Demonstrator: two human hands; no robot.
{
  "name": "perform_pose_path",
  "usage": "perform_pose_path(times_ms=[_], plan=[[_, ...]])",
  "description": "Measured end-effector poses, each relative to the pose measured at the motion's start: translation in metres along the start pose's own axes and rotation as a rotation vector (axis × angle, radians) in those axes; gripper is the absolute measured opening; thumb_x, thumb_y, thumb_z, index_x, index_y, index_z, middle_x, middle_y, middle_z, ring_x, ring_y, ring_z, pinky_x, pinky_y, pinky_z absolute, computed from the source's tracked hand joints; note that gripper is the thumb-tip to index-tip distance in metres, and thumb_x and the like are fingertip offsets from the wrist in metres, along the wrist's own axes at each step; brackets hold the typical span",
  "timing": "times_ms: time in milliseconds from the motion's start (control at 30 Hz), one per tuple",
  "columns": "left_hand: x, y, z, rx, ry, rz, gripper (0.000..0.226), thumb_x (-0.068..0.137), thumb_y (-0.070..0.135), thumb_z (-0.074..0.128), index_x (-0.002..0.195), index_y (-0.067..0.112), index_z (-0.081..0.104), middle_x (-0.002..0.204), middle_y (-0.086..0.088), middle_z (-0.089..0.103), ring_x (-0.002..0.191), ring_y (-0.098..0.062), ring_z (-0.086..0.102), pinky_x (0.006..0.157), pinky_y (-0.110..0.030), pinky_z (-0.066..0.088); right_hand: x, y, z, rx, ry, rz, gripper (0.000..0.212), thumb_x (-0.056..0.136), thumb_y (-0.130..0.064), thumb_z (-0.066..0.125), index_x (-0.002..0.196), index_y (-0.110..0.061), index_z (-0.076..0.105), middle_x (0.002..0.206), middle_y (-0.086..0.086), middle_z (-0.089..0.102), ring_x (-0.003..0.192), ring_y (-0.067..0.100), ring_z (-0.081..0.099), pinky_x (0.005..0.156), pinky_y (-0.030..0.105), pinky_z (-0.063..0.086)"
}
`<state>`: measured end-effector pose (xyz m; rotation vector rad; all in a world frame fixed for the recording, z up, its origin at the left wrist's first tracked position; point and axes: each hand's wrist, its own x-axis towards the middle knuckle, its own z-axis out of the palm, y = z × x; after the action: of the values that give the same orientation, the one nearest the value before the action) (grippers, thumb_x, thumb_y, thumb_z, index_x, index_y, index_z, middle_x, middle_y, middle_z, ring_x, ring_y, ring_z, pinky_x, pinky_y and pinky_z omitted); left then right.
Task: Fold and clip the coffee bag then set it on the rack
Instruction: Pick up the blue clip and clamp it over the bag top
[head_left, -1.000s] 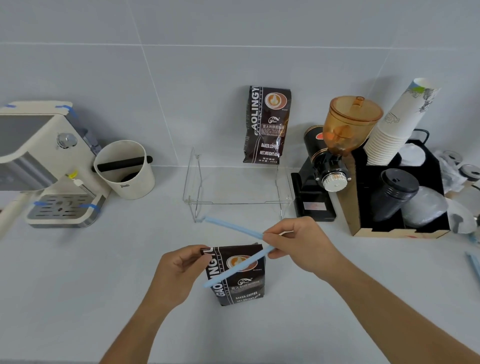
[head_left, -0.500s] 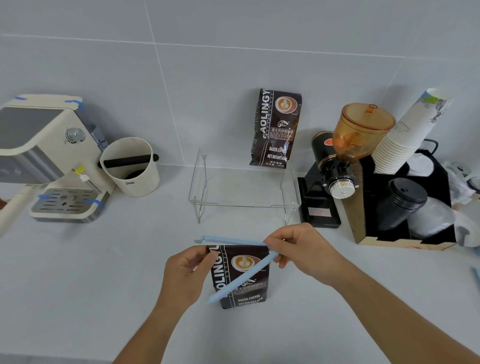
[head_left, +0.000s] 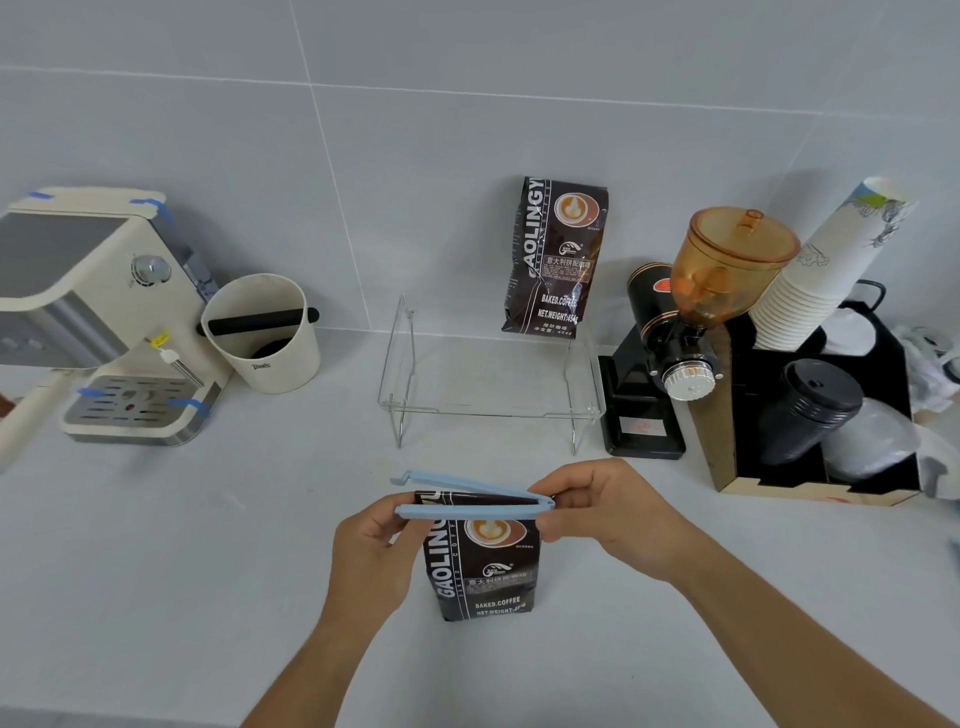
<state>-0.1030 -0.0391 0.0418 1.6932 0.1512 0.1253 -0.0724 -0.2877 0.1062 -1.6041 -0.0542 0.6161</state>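
A dark brown coffee bag (head_left: 483, 566) stands upright on the counter, its top folded down. A light blue bag clip (head_left: 470, 498) straddles the folded top, one arm behind and one in front, its jaws slightly apart at the left end. My left hand (head_left: 371, 551) holds the bag's left side and the clip's front arm. My right hand (head_left: 610, 514) pinches the clip's hinged right end. A clear acrylic rack (head_left: 491, 400) stands behind the bag, with a second coffee bag (head_left: 556, 260) upright at its back against the wall.
An espresso machine (head_left: 98, 312) and a cream knock box (head_left: 262, 332) stand at the left. A coffee grinder (head_left: 685, 332) and a black organizer (head_left: 810, 410) with paper cups (head_left: 826, 265) and lids stand at the right.
The clip's front arm swung up from a diagonal across the bag's face to nearly level along the folded top. The jaws have narrowed around the fold. My left hand moved onto the clip.
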Motion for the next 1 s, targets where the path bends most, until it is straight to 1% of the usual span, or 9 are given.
perform_pose_path(times_ms=[167, 267, 333, 467, 533, 633, 767, 900, 1000], plan=[[-0.004, -0.006, 0.002, -0.078, 0.050, -0.034, 0.038, 0.084, 0.000, 0.070, 0.085, 0.036, 0.079, 0.087, 0.006, 0.081, 0.082, -0.010, 0.074, 0.075, -0.020, 0.059, -0.006, -0.002, 0.010, -0.203, 0.118, -0.060, 0.026, 0.079, -0.002, 0.076, 0.087, -0.027, 0.079, 0.078, 0.008, 0.079, 0.068, 0.016, 0.073, 0.071, 0.031, 0.061], [-0.005, -0.010, 0.004, -0.129, 0.071, -0.066, 0.038, 0.083, -0.002, 0.071, 0.085, 0.035, 0.080, 0.086, 0.005, 0.081, 0.081, -0.011, 0.074, 0.071, -0.017, 0.058, -0.010, -0.003, 0.014, -0.280, 0.141, -0.102, 0.034, 0.083, -0.006, 0.073, 0.081, -0.039, 0.076, 0.079, 0.007, 0.077, 0.068, 0.014, 0.074, 0.067, 0.023, 0.059], [-0.005, -0.011, 0.003, -0.138, 0.055, -0.070, 0.039, 0.082, -0.003, 0.071, 0.085, 0.035, 0.080, 0.087, 0.004, 0.081, 0.081, -0.014, 0.073, 0.074, -0.023, 0.059, -0.012, -0.003, 0.016, -0.334, 0.167, -0.125, 0.037, 0.085, -0.007, 0.072, 0.078, -0.043, 0.073, 0.078, 0.009, 0.074, 0.068, 0.012, 0.073, 0.065, 0.021, 0.059], [-0.003, -0.011, -0.009, -0.118, -0.034, -0.111, 0.035, 0.078, -0.002, 0.076, 0.088, 0.031, 0.079, 0.092, 0.002, 0.080, 0.087, -0.022, 0.074, 0.084, -0.039, 0.058, -0.012, -0.005, 0.019, -0.535, 0.213, -0.192, 0.035, 0.086, -0.010, 0.069, 0.084, -0.044, 0.066, 0.083, 0.005, 0.072, 0.076, 0.021, 0.069, 0.071, 0.033, 0.060], [0.001, -0.010, -0.023, 0.012, -0.067, -0.070, 0.038, 0.073, 0.005, 0.083, 0.093, 0.036, 0.074, 0.096, 0.007, 0.079, 0.092, -0.019, 0.073, 0.084, -0.031, 0.058, -0.012, -0.005, 0.020, -0.552, 0.226, -0.204, 0.034, 0.087, -0.009, 0.068, 0.085, -0.042, 0.065, 0.083, 0.005, 0.071, 0.076, 0.021, 0.068, 0.070, 0.032, 0.060], [0.015, 0.002, -0.048, 0.329, -0.208, 0.076, 0.055, 0.069, 0.030, 0.086, 0.110, 0.051, 0.057, 0.103, 0.020, 0.073, 0.099, 0.001, 0.066, 0.082, -0.012, 0.051, -0.012, -0.005, 0.020, -0.540, 0.231, -0.214, 0.033, 0.088, -0.007, 0.068, 0.084, -0.040, 0.065, 0.083, 0.006, 0.070, 0.076, 0.016, 0.068, 0.067, 0.024, 0.059], [0.044, 0.034, -0.060, 0.895, -0.510, 0.305, 0.064, 0.074, 0.072, 0.054, 0.131, 0.045, 0.047, 0.116, 0.026, 0.060, 0.099, 0.004, 0.059, 0.084, -0.021, 0.048, -0.009, -0.001, 0.019, -0.540, 0.238, -0.232, 0.031, 0.089, -0.007, 0.067, 0.085, -0.038, 0.064, 0.083, 0.007, 0.070, 0.076, 0.010, 0.067, 0.060, 0.009, 0.051], [0.070, 0.056, -0.055, 1.163, -0.774, 0.498, 0.046, 0.090, 0.065, 0.041, 0.115, 0.030, 0.057, 0.096, 0.011, 0.064, 0.078, -0.011, 0.056, 0.068, -0.028, 0.047, -0.008, 0.002, 0.019, -0.523, 0.243, -0.241, 0.032, 0.089, -0.007, 0.067, 0.086, -0.039, 0.065, 0.079, 0.001, 0.070, 0.073, 0.009, 0.068, 0.059, 0.009, 0.050], [0.077, 0.060, -0.054, 1.238, -0.886, 0.513, 0.037, 0.095, 0.058, 0.040, 0.093, 0.024, 0.056, 0.078, 0.012, 0.052, 0.066, -0.013, 0.047, 0.060, -0.027, 0.036, -0.007, 0.003, 0.019, -0.576, 0.244, -0.269, 0.027, 0.089, -0.009, 0.067, 0.089, -0.036, 0.066, 0.080, 0.000, 0.069, 0.075, 0.013, 0.066, 0.060, 0.012, 0.051]])
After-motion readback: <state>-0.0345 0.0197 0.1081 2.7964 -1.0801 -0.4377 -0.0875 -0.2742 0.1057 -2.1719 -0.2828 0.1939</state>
